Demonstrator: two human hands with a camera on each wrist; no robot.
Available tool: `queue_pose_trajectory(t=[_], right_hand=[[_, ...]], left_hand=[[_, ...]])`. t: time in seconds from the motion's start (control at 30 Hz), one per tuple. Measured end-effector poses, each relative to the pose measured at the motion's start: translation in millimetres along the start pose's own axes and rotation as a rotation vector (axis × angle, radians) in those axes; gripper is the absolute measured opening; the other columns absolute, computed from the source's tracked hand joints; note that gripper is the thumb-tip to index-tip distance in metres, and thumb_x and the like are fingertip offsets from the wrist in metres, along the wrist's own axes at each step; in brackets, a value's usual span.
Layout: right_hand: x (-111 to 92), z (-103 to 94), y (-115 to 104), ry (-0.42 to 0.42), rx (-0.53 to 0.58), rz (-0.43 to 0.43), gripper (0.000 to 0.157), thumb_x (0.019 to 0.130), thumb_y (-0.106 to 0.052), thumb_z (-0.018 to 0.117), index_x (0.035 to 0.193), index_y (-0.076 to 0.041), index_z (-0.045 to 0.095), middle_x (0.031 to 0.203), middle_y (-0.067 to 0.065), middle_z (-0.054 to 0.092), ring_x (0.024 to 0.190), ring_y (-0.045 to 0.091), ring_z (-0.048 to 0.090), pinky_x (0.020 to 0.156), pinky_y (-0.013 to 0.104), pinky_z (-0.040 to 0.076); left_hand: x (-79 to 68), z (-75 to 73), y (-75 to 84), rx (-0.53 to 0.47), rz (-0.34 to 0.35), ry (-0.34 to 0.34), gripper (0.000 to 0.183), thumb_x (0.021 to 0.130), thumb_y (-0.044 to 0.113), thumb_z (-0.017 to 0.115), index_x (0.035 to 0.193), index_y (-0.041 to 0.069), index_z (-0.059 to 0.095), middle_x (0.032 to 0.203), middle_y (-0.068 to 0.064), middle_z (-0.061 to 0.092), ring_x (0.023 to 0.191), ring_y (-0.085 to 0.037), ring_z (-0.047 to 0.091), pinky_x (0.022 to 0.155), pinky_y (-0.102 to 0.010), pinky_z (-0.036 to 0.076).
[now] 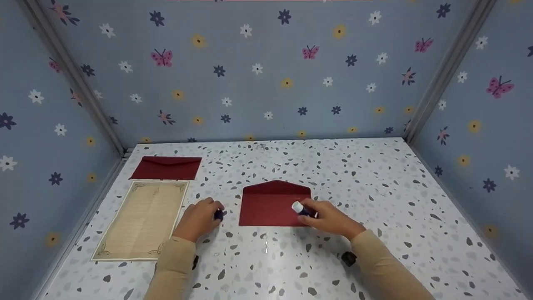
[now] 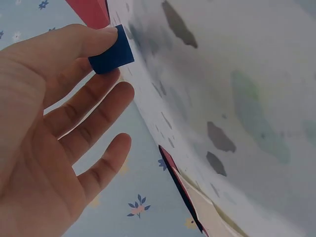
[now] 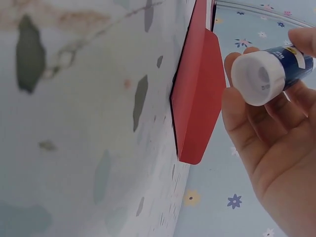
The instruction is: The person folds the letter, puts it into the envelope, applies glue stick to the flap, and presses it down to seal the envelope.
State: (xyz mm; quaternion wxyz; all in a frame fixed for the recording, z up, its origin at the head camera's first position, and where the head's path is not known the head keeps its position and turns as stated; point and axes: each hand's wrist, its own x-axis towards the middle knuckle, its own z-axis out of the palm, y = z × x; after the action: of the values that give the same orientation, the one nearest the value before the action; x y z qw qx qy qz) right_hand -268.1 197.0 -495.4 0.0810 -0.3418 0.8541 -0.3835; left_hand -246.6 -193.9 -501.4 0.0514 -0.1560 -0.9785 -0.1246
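The short blue-and-white plastic tube (image 3: 271,69), by its look an uncapped glue stick, sits in the right hand (image 1: 331,216), thumb and fingers curled round its blue body, white mouth tipped toward the left. That mouth looks hollow, with no glue clearly standing above the rim — a small twist up would seem wise before contact.

The left hand (image 1: 200,216) pinches a small dark-blue plastic cap (image 2: 113,53) between thumb and fingertips, its other fingers spread loosely. Setting the cap down close by would probably free that hand to steady the paper.

Between the hands, partly beneath the right one, lies a dark-red paper envelope (image 1: 266,210), its pointed flap (image 1: 277,187) opened away from them. Light, even strokes should suit it best; hard pressure could buckle the flap or make the envelope slide.

Beside the left hand, on its outer side, is a tan paper sheet with ornate corners (image 1: 139,221), and beyond that a second dark-red paper envelope (image 1: 166,168), flap folded down — both best kept clear of glue. Everything rests on a white, grey-speckled worktop (image 1: 374,175).
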Motion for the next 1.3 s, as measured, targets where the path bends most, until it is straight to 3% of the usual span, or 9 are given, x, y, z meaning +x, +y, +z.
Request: queue_pose_trajectory(t=[0.17,0.4,0.63,0.73,0.83,1.03,1.2,1.3], right_hand=[[-0.9,-0.3,2.2,0.008,-0.009,0.005,0.029,0.098,-0.033,0.066,0.119,-0.012,0.064,0.082,-0.009,0.057,0.077,0.012,0.053,0.068,0.030,0.048],[-0.7,-1.2,3.5,0.028,0.000,-0.007,0.024,0.098,-0.035,0.067,0.116,-0.020,0.064,0.083,-0.009,0.058,0.078,0.012,0.054,0.068,0.030,0.049],[-0.2,-1.3,1.4,0.035,0.016,-0.001,0.023,0.099,-0.037,0.065,0.115,-0.021,0.062,0.086,-0.008,0.059,0.073,0.011,0.055,0.063,0.028,0.051],[0.7,-1.9,0.3,0.042,0.032,0.011,0.025,0.099,-0.038,0.065,0.117,-0.023,0.061,0.088,-0.007,0.060,0.073,0.012,0.059,0.062,0.029,0.053],[2.0,-2.5,-0.4,0.050,0.052,0.018,0.029,0.099,-0.039,0.064,0.121,-0.020,0.060,0.090,-0.005,0.060,0.074,0.016,0.061,0.064,0.030,0.055],[4.6,-2.1,-3.6,0.061,0.067,0.013,0.028,0.099,-0.038,0.065,0.118,-0.019,0.061,0.089,-0.004,0.060,0.075,0.016,0.063,0.065,0.032,0.055],[7.7,0.6,-7.3,0.074,0.066,0.007,0.029,0.096,-0.034,0.070,0.121,-0.023,0.063,0.095,-0.007,0.064,0.083,0.014,0.062,0.073,0.032,0.056],[11.2,3.4,-10.4,0.079,0.074,-0.016,0.032,0.094,-0.029,0.073,0.122,-0.021,0.063,0.100,-0.008,0.066,0.089,0.014,0.062,0.079,0.032,0.056]], left_hand=[[-1.9,4.1,-1.0,0.005,-0.004,-0.004,0.030,0.083,0.014,0.082,0.110,0.010,0.072,0.094,-0.006,0.064,0.084,-0.022,0.062,0.074,-0.046,0.051],[-0.8,-3.2,3.8,-0.072,-0.054,-0.037,0.043,0.087,0.028,0.078,0.124,0.012,0.066,0.115,-0.010,0.063,0.107,-0.029,0.059,0.094,-0.053,0.045],[0.7,-14.3,16.3,-0.175,0.054,0.116,0.028,0.092,0.025,0.074,0.118,0.015,0.070,0.116,-0.008,0.065,0.112,-0.030,0.059,0.093,-0.053,0.045],[3.7,-17.4,23.8,-0.299,0.095,0.159,0.023,0.094,0.021,0.072,0.117,0.015,0.070,0.114,-0.003,0.067,0.110,-0.025,0.061,0.094,-0.051,0.047],[8.3,-17.3,33.6,-0.503,0.109,0.144,0.022,0.096,0.018,0.069,0.118,0.016,0.068,0.115,-0.001,0.068,0.110,-0.020,0.062,0.095,-0.051,0.048],[15.2,-5.2,54.1,-0.857,0.076,0.048,0.024,0.099,0.023,0.066,0.122,0.017,0.065,0.117,-0.005,0.067,0.106,-0.019,0.061,0.089,-0.047,0.047],[19.0,8.6,77.4,-1.046,0.002,-0.041,0.041,0.097,0.032,0.069,0.129,0.008,0.061,0.119,-0.007,0.064,0.108,-0.022,0.061,0.092,-0.040,0.050],[21.7,15.3,93.6,-1.128,-0.037,-0.089,0.050,0.094,0.038,0.072,0.133,0.011,0.058,0.122,-0.005,0.062,0.112,-0.021,0.059,0.096,-0.038,0.049]])
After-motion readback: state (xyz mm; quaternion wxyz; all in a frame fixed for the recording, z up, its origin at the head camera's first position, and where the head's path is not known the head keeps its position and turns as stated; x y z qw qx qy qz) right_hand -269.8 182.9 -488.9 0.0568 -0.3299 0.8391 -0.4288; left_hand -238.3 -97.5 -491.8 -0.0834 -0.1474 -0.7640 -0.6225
